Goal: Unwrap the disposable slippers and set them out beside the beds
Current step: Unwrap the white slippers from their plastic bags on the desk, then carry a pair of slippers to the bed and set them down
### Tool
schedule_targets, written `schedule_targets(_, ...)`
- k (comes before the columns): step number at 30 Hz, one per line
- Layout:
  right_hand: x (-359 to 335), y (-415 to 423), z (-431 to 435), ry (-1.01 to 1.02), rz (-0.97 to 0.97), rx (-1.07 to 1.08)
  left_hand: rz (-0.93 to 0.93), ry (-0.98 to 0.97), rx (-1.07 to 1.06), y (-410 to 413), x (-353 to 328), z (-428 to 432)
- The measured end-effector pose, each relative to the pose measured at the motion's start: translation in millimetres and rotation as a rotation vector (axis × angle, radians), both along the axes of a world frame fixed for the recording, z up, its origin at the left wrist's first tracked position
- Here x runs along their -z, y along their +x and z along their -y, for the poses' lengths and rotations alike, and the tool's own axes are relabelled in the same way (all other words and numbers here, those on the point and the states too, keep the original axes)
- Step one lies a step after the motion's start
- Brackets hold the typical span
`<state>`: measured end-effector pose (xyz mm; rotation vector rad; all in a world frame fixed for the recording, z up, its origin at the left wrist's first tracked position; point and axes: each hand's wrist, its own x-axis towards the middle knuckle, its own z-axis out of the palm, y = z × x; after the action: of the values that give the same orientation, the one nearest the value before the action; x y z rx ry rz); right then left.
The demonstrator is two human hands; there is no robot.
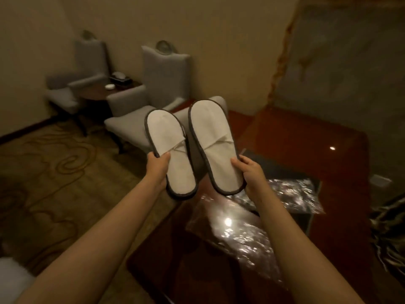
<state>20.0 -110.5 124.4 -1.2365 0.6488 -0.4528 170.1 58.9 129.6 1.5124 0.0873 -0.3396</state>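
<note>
While patterned carpet (43,183) fills the left of the dim room, a glossy reddish-brown table (295,139) takes up the right, its top catching spots of lamp light. Two grey high-backed armchairs stand against the far wall, the near armchair (162,84) close to the table's corner and the far armchair (65,93) further left. A small dark side table (96,93) sits between them.

A crumpled clear plastic wrapper (236,238) lies on the glossy table just below the person's arms. A second wrapper (295,194) lies beyond it on a dark flat sheet (what that sheet is I cannot tell).

Both bare forearms reach forward and hold the pair of slippers up in the air, over the near-left edge of the glossy table, unwrapped. The slippers are white with dark grey edging, flat, toes pointing up and away, heels toward the person, just beside each other. The left slipper (171,145) hangs slightly lower than the right slipper (212,137).

The left hand (158,165) grips its slipper at the outer edge near the heel half, thumb laid across the white face and fingers hidden behind. The right hand (249,172) grips the other slipper the same way at its outer edge.

On the side table sit a tissue box (120,79) and a small white dish (109,86).
</note>
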Motion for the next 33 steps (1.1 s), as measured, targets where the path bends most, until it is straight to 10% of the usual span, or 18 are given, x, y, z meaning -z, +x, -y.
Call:
schedule_targets(18, 62, 299, -346, 0.013, -0.281, -0.417, -0.186, -0.085, -0.43, 185, 62, -393)
schedule_targets(33, 128, 500, -443, -0.104, -0.501, -0.653, -0.384, -0.156, -0.598, 341, 146, -507)
